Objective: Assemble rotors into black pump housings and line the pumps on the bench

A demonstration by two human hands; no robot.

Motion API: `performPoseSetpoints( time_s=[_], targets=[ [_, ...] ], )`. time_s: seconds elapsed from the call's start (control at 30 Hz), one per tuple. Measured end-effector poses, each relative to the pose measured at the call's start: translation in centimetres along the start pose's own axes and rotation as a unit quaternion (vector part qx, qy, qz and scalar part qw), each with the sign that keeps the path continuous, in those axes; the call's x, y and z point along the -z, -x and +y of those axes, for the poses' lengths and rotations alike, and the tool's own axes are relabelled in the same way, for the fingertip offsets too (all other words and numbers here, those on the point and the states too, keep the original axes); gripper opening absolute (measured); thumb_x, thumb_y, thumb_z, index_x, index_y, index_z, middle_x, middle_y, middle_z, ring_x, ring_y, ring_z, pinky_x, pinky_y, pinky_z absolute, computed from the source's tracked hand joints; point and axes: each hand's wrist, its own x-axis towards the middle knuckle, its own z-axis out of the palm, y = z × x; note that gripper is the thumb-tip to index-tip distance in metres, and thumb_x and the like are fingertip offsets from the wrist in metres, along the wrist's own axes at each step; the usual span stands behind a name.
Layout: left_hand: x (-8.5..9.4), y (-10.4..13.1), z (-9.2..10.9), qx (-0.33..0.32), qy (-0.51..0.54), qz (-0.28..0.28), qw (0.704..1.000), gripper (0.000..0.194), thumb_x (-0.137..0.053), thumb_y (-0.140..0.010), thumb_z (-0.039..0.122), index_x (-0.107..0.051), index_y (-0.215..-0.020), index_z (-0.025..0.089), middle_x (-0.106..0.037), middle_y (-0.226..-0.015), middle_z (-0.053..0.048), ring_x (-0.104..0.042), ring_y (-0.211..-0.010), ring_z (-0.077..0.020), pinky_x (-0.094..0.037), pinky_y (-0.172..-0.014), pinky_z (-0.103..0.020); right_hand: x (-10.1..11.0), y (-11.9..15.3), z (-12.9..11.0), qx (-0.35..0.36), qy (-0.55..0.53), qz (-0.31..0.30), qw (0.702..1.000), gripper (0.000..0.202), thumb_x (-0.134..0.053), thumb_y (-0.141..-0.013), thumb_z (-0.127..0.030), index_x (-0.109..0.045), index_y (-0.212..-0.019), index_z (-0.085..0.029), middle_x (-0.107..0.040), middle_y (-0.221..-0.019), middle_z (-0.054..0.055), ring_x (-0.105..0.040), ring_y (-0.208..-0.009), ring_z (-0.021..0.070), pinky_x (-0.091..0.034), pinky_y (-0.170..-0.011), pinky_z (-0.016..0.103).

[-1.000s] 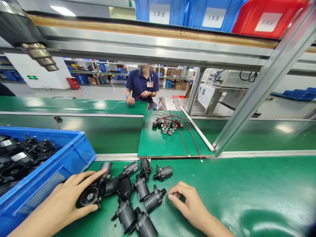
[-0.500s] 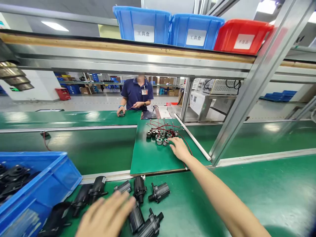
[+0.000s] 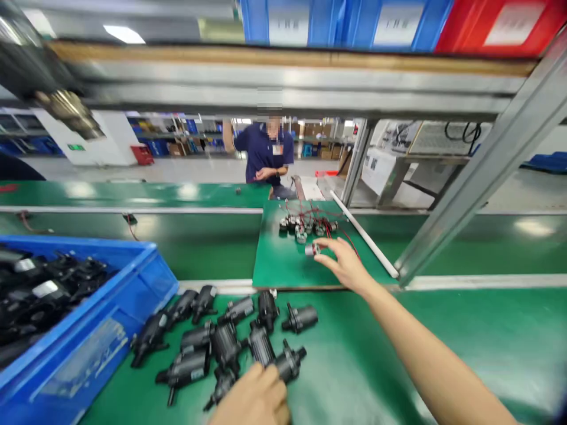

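Moved off the red-wired tangle of silver cylinders [image 3: 301, 235] since the earlier frame, one small silver metal cylinder [image 3: 310, 250] was pinched by the right hand [image 3: 343, 264] over the flat green board [image 3: 277, 265], where snagging could drag neighbours, while the left hand [image 3: 259, 396], grip indiscernible, was at black ribbed plastic housings [image 3: 225, 345]
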Motion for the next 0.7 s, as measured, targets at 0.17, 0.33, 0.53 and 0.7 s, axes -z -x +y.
performPoseSetpoints(
  time_s=[0.17, 0.33, 0.53, 0.7],
  targets=[
    [3.5, -0.3, 4.1, 0.018, 0.213, 0.095, 0.972, 0.05, -0.077, -0.075, 0.061, -0.064, -0.114, 0.034, -0.069, -0.115, -0.006, -0.061, -0.113, -0.0298, -0.049, -0.097, -0.044, 7.6, 7.1, -6.8, 0.003, -0.141, 0.198, 0.97, 0.04, -0.063, -0.094, -0.047, -0.059, -0.129, -0.026, -0.062, -0.099, 0.003, -0.06, -0.085, 0.0177, -0.049, -0.082, 0.033],
    [2.7, -0.6, 7.1, 0.088, 0.464, 0.136, 0.871, 0.046, -0.081, -0.078, 0.046, -0.064, -0.116, 0.027, -0.069, -0.115, -0.004, -0.065, -0.108, -0.0247, -0.051, -0.096, -0.034, 12.4, 14.2, -12.2, 0.014, -0.01, 0.118, 0.993, 0.045, -0.078, -0.084, -0.04, -0.065, -0.124, -0.027, -0.064, -0.09, 0.0, -0.055, -0.073, 0.0142, -0.046, -0.065, 0.026],
    [-0.2, -2.5, 8.5, 0.106, 0.634, 0.134, 0.754, 0.045, -0.083, -0.077, 0.037, -0.062, -0.113, 0.022, -0.069, -0.112, -0.004, -0.068, -0.102, -0.0209, -0.055, -0.091, -0.031, 9.9, 18.6, -12.3, -0.003, -0.092, -0.049, 0.995, 0.044, -0.075, -0.085, -0.043, -0.064, -0.124, -0.024, -0.064, -0.089, -0.001, -0.058, -0.078, 0.0113, -0.045, -0.072, 0.022],
    [-0.7, -3.0, 8.5, 0.052, 0.547, 0.127, 0.826, 0.04, -0.079, -0.081, 0.033, -0.066, -0.118, 0.026, -0.066, -0.12, -0.004, -0.063, -0.113, -0.0227, -0.055, -0.094, -0.031, 8.5, 19.5, -12.1, -0.022, -0.127, -0.139, 0.982, 0.043, -0.071, -0.086, -0.05, -0.066, -0.123, -0.027, -0.063, -0.089, -0.001, -0.058, -0.081, 0.0121, -0.043, -0.071, 0.022]
  ],
)
